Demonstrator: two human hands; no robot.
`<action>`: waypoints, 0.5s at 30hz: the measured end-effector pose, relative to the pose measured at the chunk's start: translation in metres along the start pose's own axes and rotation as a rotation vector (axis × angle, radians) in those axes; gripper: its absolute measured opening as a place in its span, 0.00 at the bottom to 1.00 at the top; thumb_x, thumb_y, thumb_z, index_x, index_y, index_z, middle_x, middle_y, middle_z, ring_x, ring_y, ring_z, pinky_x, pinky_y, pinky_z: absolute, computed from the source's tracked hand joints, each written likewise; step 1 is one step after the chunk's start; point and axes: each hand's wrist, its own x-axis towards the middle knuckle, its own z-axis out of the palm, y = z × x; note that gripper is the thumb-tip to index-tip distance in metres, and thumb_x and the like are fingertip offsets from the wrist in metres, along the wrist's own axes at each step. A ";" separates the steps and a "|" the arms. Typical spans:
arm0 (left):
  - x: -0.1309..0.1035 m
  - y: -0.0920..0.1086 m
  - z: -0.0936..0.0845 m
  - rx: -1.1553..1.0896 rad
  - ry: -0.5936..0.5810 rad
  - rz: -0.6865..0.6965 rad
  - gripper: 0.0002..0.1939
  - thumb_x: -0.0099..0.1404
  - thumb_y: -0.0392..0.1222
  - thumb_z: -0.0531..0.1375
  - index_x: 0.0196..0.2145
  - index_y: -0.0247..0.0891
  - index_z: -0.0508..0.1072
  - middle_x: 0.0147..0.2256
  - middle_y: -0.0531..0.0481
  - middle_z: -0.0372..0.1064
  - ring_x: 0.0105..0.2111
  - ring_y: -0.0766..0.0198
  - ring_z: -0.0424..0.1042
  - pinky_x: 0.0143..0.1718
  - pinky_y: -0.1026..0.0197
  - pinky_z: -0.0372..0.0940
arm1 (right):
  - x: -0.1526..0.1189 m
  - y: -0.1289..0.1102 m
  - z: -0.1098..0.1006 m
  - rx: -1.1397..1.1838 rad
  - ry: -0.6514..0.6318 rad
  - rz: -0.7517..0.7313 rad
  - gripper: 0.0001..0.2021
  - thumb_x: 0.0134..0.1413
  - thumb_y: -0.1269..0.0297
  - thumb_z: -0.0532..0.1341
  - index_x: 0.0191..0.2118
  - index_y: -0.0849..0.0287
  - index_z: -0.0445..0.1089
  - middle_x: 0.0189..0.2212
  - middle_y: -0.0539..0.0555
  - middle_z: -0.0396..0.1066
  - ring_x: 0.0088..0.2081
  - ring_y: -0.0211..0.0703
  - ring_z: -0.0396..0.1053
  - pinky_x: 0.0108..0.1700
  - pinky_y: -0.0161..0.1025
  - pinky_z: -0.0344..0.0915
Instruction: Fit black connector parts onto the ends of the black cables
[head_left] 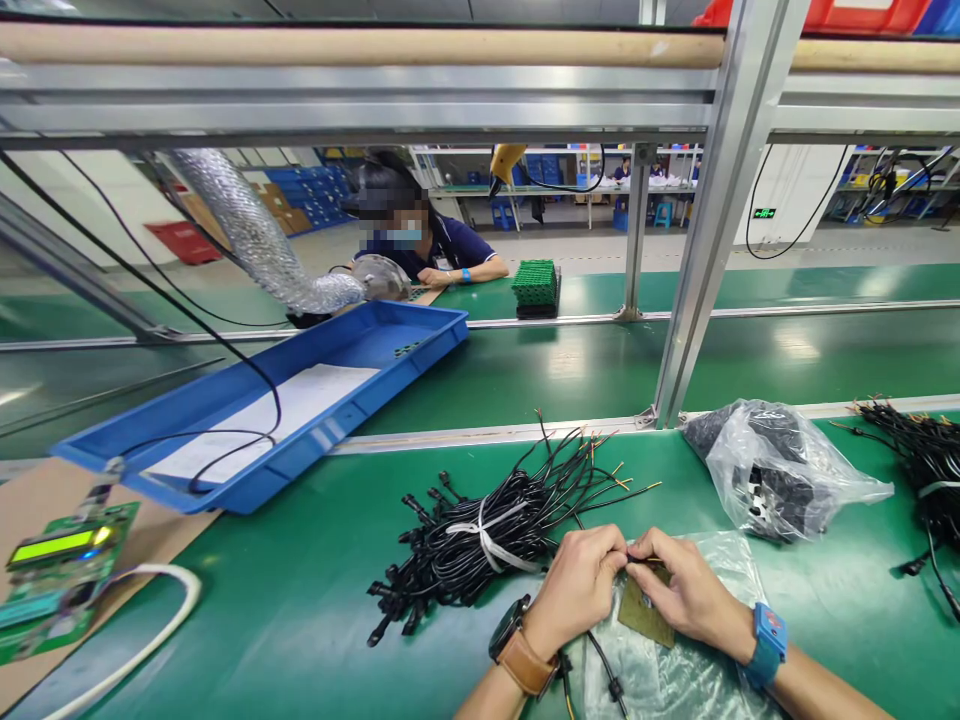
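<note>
My left hand (581,585) and my right hand (686,585) meet fingertip to fingertip above a clear plastic bag (705,660). Both pinch a thin black cable, and its orange-yellow wire end shows by my right fingers. Under my right hand a small brownish-green plate (645,612) lies on the bag. Another stretch of black cable (606,668) with a small bulge runs below my left hand. Left of my hands rests a bundle of black cables (480,535), tied with a white tie, with connectors at one end and bare wire ends at the other.
A clear bag of black parts (780,465) and a second cable bundle (919,450) lie to the right. At left are a blue tray (330,425) and a circuit board with a lit display (64,550). A metal post (720,220) stands ahead; a person (442,245) sits beyond.
</note>
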 end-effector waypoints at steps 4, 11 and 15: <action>0.001 0.001 -0.002 0.002 0.000 0.004 0.10 0.67 0.31 0.52 0.28 0.39 0.66 0.27 0.53 0.69 0.28 0.64 0.67 0.31 0.63 0.54 | 0.001 0.002 -0.003 -0.007 0.012 0.035 0.09 0.71 0.58 0.56 0.40 0.57 0.68 0.32 0.51 0.73 0.31 0.42 0.68 0.34 0.36 0.62; -0.002 0.000 -0.007 0.100 0.002 0.034 0.10 0.70 0.33 0.53 0.31 0.40 0.68 0.30 0.52 0.73 0.31 0.63 0.70 0.33 0.62 0.56 | 0.000 -0.001 -0.011 -0.032 0.010 0.037 0.10 0.71 0.57 0.57 0.43 0.57 0.70 0.34 0.53 0.76 0.33 0.44 0.72 0.36 0.38 0.64; -0.001 -0.002 -0.005 0.070 0.006 0.026 0.10 0.69 0.31 0.53 0.30 0.40 0.68 0.29 0.53 0.72 0.29 0.63 0.70 0.32 0.62 0.56 | 0.000 -0.001 -0.007 -0.018 0.036 0.036 0.12 0.72 0.55 0.57 0.42 0.57 0.70 0.33 0.52 0.75 0.32 0.43 0.71 0.35 0.37 0.63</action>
